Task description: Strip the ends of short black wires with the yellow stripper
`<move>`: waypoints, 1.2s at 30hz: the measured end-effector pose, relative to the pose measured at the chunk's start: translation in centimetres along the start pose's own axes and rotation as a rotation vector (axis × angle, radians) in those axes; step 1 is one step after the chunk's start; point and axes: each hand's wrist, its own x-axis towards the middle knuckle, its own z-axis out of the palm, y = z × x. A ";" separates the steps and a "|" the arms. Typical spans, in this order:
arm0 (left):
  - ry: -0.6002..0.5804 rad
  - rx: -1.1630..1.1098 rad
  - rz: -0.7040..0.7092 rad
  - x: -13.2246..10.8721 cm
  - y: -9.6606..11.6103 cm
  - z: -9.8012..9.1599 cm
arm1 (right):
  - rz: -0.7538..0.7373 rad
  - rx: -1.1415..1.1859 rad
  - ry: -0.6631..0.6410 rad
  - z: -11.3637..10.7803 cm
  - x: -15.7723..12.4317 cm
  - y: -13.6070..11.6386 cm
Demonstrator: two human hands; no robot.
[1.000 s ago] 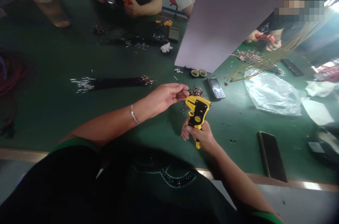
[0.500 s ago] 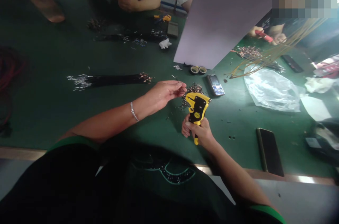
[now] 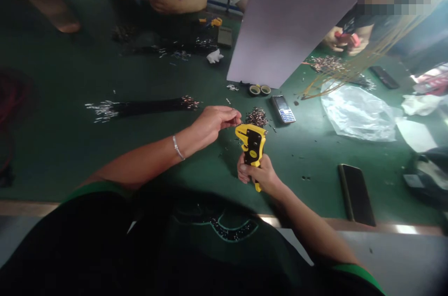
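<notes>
My left hand (image 3: 216, 124) has its fingers pinched together on a thin dark wire, mostly hidden by the fingers; a small silver tip (image 3: 228, 101) shows just above them. In my right hand (image 3: 258, 171) is a yellow and black wire stripper (image 3: 254, 143), held upright by its handles. Its jaw end is right beside my left fingertips; whether the wire lies inside the jaws, I cannot tell. Behind the tool lies a pile of short wires with metal ends (image 3: 256, 117). A long bundle of black wires (image 3: 149, 106) with bare shiny ends rests left of my left hand.
Beyond the pile are a keypad phone (image 3: 283, 109) and two tape rolls (image 3: 259, 90). A large pale panel (image 3: 280, 20) rises behind them. To the right lie a plastic bag (image 3: 362, 114) and a dark smartphone (image 3: 357, 194). Co-workers' hands (image 3: 164, 2) hold red tools across the table.
The wire stripper has shifted left, its jaws closer to my left fingertips. My left fingers have drawn tighter together and less of the wire shows. The whole view has moved slightly.
</notes>
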 end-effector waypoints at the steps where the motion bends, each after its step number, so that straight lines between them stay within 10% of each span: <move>1: 0.004 0.008 0.004 0.0 -0.2 0.0 | 0.002 0.001 -0.013 0.0 0.0 -0.1; 36: 0.155 0.277 0.228 1.0 0.0 -0.3 | 0.062 0.034 0.001 -0.4 0.5 -0.7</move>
